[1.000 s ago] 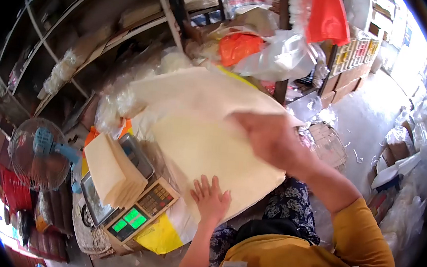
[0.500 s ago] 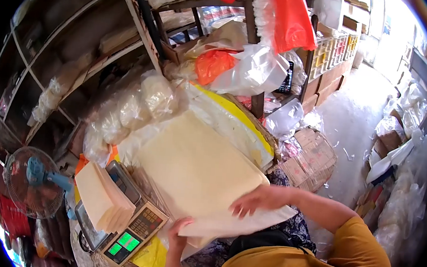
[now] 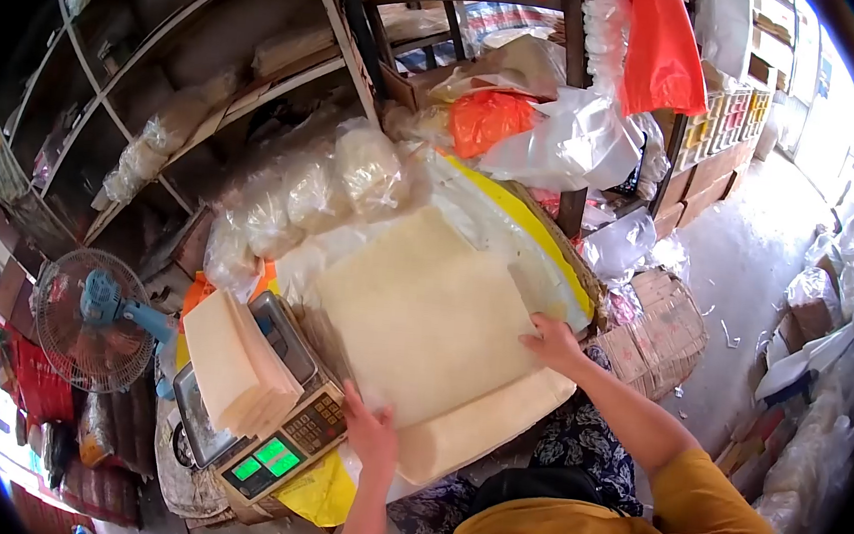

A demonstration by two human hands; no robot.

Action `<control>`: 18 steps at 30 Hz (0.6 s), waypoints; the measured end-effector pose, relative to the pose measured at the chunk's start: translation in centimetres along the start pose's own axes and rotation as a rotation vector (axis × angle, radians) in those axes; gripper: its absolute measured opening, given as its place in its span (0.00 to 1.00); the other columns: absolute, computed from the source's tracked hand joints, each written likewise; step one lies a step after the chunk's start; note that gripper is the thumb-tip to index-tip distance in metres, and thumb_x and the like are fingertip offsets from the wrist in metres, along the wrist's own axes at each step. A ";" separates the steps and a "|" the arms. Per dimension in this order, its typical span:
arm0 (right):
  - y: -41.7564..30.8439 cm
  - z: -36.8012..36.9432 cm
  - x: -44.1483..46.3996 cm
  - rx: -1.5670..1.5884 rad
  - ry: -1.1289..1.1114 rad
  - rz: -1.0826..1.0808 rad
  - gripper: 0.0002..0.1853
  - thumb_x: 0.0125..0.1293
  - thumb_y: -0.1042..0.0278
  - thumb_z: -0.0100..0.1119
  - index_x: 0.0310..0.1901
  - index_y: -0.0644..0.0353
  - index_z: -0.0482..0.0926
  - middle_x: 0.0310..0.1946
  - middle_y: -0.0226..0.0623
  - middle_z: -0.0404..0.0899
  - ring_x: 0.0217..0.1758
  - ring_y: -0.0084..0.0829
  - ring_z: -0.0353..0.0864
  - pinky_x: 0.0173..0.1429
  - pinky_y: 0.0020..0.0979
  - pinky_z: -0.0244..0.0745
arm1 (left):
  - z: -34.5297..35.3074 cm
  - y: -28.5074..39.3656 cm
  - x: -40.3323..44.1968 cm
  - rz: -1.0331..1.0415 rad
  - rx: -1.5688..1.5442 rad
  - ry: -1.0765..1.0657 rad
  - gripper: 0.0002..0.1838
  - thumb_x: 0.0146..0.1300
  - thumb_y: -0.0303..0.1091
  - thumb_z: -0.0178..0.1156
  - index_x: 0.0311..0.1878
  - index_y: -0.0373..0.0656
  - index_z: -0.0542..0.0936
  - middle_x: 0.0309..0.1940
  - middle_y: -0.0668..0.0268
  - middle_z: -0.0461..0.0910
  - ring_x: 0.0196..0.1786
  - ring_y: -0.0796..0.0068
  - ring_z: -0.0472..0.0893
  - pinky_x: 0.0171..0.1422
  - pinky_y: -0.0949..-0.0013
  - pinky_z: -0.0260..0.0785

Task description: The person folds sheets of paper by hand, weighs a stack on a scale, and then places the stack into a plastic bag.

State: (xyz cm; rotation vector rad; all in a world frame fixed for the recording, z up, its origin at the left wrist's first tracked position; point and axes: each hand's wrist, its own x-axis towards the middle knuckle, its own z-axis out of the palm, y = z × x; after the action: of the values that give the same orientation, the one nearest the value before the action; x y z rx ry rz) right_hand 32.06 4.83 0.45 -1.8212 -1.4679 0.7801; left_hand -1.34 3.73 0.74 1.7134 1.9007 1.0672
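A wide cream sheet [image 3: 423,317] lies spread in front of me, with a thicker cream stack [image 3: 485,424] showing beneath its near edge. My left hand [image 3: 371,431] is at the sheet's near left corner, its thumb and fingers closed on the edge. At the right edge, my right hand [image 3: 553,347] pinches the sheet near its corner. Left of the sheet, a digital scale [image 3: 277,446] with green displays carries a folded pile of pale sheets [image 3: 234,362].
Several clear plastic bundles [image 3: 302,192] line the table's far side. A blue fan [image 3: 98,301] stands at left below the shelves [image 3: 208,114]. Flattened cardboard [image 3: 653,330] lies to the right, and plastic bags [image 3: 822,288] are heaped along the aisle.
My right hand has gone from hovering with loose fingers over the near flap to the sheet's right edge. My left hand stays by the near left corner. The whole view has shifted slightly.
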 end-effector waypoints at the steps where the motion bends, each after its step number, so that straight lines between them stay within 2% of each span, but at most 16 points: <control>1: 0.2 0.6 0.5 -0.099 0.030 0.050 0.17 0.58 0.59 0.61 0.42 0.63 0.73 0.34 0.48 0.79 0.38 0.44 0.80 0.43 0.41 0.72 | 0.3 0.0 0.0 0.259 0.222 0.020 0.28 0.56 0.37 0.61 0.60 0.42 0.69 0.55 0.51 0.71 0.59 0.53 0.71 0.61 0.54 0.63; 2: -0.3 0.8 0.6 -0.100 0.027 0.048 0.17 0.58 0.59 0.61 0.42 0.63 0.73 0.34 0.48 0.79 0.38 0.44 0.80 0.43 0.41 0.72 | 0.6 0.0 -0.1 0.516 0.445 0.039 0.32 0.56 0.40 0.61 0.64 0.44 0.66 0.61 0.51 0.66 0.64 0.48 0.66 0.64 0.48 0.59; 3: -0.9 0.8 0.4 -0.119 0.043 0.076 0.18 0.57 0.60 0.61 0.45 0.62 0.73 0.34 0.49 0.79 0.40 0.47 0.79 0.45 0.43 0.72 | 0.9 0.1 -0.5 0.513 0.447 0.039 0.32 0.56 0.40 0.61 0.64 0.44 0.66 0.61 0.51 0.66 0.64 0.48 0.66 0.64 0.48 0.59; 5: -1.8 0.7 0.2 -0.139 0.060 0.105 0.19 0.57 0.60 0.60 0.47 0.61 0.73 0.34 0.50 0.78 0.42 0.50 0.78 0.47 0.44 0.71 | 1.6 0.3 -1.3 0.613 0.457 -0.252 0.33 0.57 0.47 0.61 0.64 0.47 0.66 0.65 0.54 0.61 0.68 0.47 0.59 0.66 0.38 0.52; 7: -2.2 0.5 0.0 -0.151 0.043 0.111 0.24 0.57 0.61 0.60 0.53 0.62 0.70 0.39 0.52 0.78 0.47 0.49 0.77 0.51 0.43 0.72 | 2.1 0.0 -1.8 0.585 0.463 -0.276 0.33 0.57 0.49 0.60 0.65 0.48 0.66 0.66 0.54 0.61 0.68 0.47 0.59 0.66 0.35 0.50; 8: -2.1 0.8 -0.1 -0.150 0.051 0.120 0.24 0.57 0.61 0.60 0.53 0.62 0.70 0.39 0.52 0.78 0.47 0.49 0.77 0.51 0.43 0.72 | 2.3 -0.1 -2.0 0.559 0.469 -0.301 0.34 0.58 0.51 0.59 0.65 0.49 0.66 0.66 0.54 0.61 0.68 0.46 0.59 0.66 0.33 0.48; 10: -1.8 1.5 -0.3 -0.269 0.138 0.007 0.28 0.59 0.61 0.59 0.59 0.62 0.66 0.51 0.52 0.73 0.54 0.48 0.74 0.55 0.42 0.70 | 2.4 -0.5 -2.2 0.563 0.469 -0.309 0.33 0.58 0.51 0.59 0.65 0.49 0.65 0.66 0.54 0.60 0.69 0.46 0.58 0.66 0.33 0.48; 12: -5.3 1.0 -2.6 -0.631 0.149 -0.178 0.30 0.62 0.60 0.55 0.64 0.61 0.61 0.63 0.51 0.63 0.63 0.48 0.66 0.62 0.45 0.64 | 2.8 -0.7 -2.2 0.580 0.462 -0.317 0.32 0.59 0.51 0.58 0.65 0.49 0.65 0.67 0.54 0.59 0.70 0.45 0.57 0.67 0.33 0.47; 14: -6.3 1.9 -3.8 -0.649 0.204 -0.442 0.28 0.64 0.59 0.52 0.64 0.58 0.63 0.66 0.46 0.59 0.69 0.46 0.59 0.66 0.50 0.57 | 2.7 -0.7 -2.2 0.575 0.481 -0.300 0.31 0.61 0.49 0.57 0.66 0.50 0.64 0.68 0.53 0.58 0.70 0.44 0.56 0.67 0.32 0.45; 15: -5.6 2.5 -4.3 -0.652 0.219 -0.429 0.28 0.64 0.59 0.52 0.64 0.58 0.63 0.66 0.46 0.59 0.69 0.46 0.59 0.66 0.50 0.57 | 2.5 -0.4 -2.2 0.594 0.476 -0.306 0.31 0.61 0.49 0.57 0.66 0.50 0.64 0.68 0.53 0.58 0.70 0.44 0.56 0.67 0.32 0.45; 17: -3.4 4.5 -4.3 -0.670 0.090 -0.552 0.26 0.65 0.58 0.51 0.63 0.56 0.65 0.67 0.44 0.59 0.71 0.45 0.53 0.69 0.53 0.51 | 1.9 0.0 -2.2 0.611 0.497 -0.320 0.32 0.60 0.43 0.58 0.67 0.49 0.62 0.68 0.53 0.59 0.70 0.46 0.57 0.69 0.38 0.47; 18: -3.2 4.9 -4.1 -0.652 0.119 -0.548 0.25 0.65 0.57 0.51 0.63 0.53 0.67 0.67 0.42 0.59 0.71 0.44 0.53 0.68 0.53 0.52 | 1.5 -0.7 -1.6 0.622 0.497 -0.320 0.32 0.60 0.43 0.58 0.67 0.49 0.62 0.68 0.53 0.59 0.70 0.46 0.57 0.69 0.38 0.47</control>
State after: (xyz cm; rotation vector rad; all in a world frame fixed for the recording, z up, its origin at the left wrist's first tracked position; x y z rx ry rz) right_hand 25.53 1.93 0.24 -1.7016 -2.1625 -0.0964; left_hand -0.43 2.66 -1.08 2.6784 1.5367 0.4452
